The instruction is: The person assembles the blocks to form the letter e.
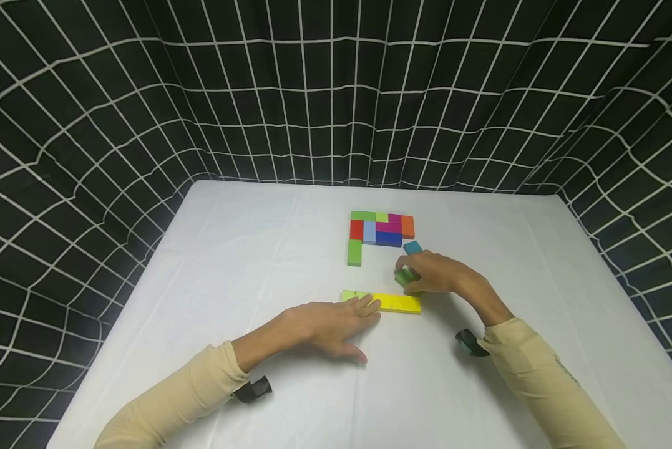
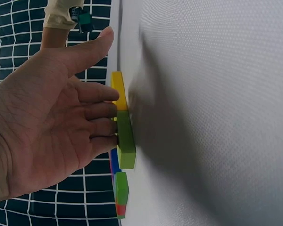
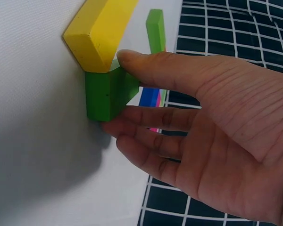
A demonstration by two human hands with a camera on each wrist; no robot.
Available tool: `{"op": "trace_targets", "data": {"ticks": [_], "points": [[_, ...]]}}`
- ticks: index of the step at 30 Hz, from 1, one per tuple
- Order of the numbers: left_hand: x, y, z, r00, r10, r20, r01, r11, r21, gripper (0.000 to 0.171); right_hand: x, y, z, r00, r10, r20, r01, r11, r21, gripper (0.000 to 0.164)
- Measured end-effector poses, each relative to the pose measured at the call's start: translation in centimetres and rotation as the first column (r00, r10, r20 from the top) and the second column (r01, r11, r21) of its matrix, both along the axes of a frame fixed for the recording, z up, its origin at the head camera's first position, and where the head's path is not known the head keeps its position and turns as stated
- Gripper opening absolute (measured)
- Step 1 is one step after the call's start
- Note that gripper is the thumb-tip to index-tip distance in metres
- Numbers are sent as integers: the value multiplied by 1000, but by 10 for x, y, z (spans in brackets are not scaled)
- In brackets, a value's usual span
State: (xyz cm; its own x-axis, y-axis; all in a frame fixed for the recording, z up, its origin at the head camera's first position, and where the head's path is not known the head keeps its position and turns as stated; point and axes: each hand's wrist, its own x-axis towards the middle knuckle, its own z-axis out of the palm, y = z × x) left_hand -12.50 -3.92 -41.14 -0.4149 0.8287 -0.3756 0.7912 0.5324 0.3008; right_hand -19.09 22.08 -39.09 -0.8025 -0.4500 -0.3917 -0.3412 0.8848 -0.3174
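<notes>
My left hand [image 1: 336, 324] lies with its fingers extended, their tips on the light green block [image 1: 349, 294] and the near end of the yellow block [image 1: 400, 304]. These two blocks stand end to end in a row. In the left wrist view, the fingertips touch the face of the light green block [image 2: 126, 141], thumb held apart. My right hand [image 1: 438, 273] pinches a dark green block [image 1: 405, 276] between thumb and fingers, just behind the yellow block's right end. The right wrist view shows this green block [image 3: 100, 96] beside the yellow one [image 3: 96, 40].
Farther back is a cluster of colored blocks, among them red [image 1: 356, 229], dark blue [image 1: 389, 239], orange [image 1: 407, 227] and a green one [image 1: 355, 253]. A teal block [image 1: 412, 247] lies just beyond my right hand. Dark gridded cloth [image 1: 347, 106] surrounds the white table [image 1: 246, 249].
</notes>
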Motion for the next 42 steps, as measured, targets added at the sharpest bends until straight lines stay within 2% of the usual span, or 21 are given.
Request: {"op": "trace_targets", "data": {"ticks": [11, 17, 22, 27, 32, 35, 38, 42], "points": [[0, 0, 0, 1000, -3, 1, 3, 1000, 2, 85, 1, 0, 1, 1000, -4, 12, 4, 1000, 15, 44], [0, 1, 1, 1000, -2, -8, 2, 1000, -5, 85, 0, 1, 0, 1000, -5, 8, 5, 1000, 16, 51], [1, 1, 1, 1000, -1, -4, 1, 1000, 1, 85, 0, -4, 1, 998, 30, -49, -30, 999, 11, 52], [1, 0, 1, 1000, 5, -2, -5, 1000, -3, 84, -4, -19, 7, 990, 59, -127, -60, 998, -8, 48], [0, -3, 1, 1000, 4, 0, -4, 1000, -1, 84, -16, -48, 6, 984, 123, -128, -133, 988, -74, 64], [0, -5, 1, 1000, 3, 0, -3, 1000, 5, 83, -26, -63, -4, 981, 158, -112, -163, 986, -42, 70], [0, -4, 2, 1000, -1, -7, 2, 1000, 9, 82, -32, -70, -8, 979, 186, -88, -186, 983, 6, 63], [1, -1, 2, 1000, -13, -17, 13, 1000, 16, 80, -32, -66, -2, 978, 190, -85, -190, 982, 3, 49]]}}
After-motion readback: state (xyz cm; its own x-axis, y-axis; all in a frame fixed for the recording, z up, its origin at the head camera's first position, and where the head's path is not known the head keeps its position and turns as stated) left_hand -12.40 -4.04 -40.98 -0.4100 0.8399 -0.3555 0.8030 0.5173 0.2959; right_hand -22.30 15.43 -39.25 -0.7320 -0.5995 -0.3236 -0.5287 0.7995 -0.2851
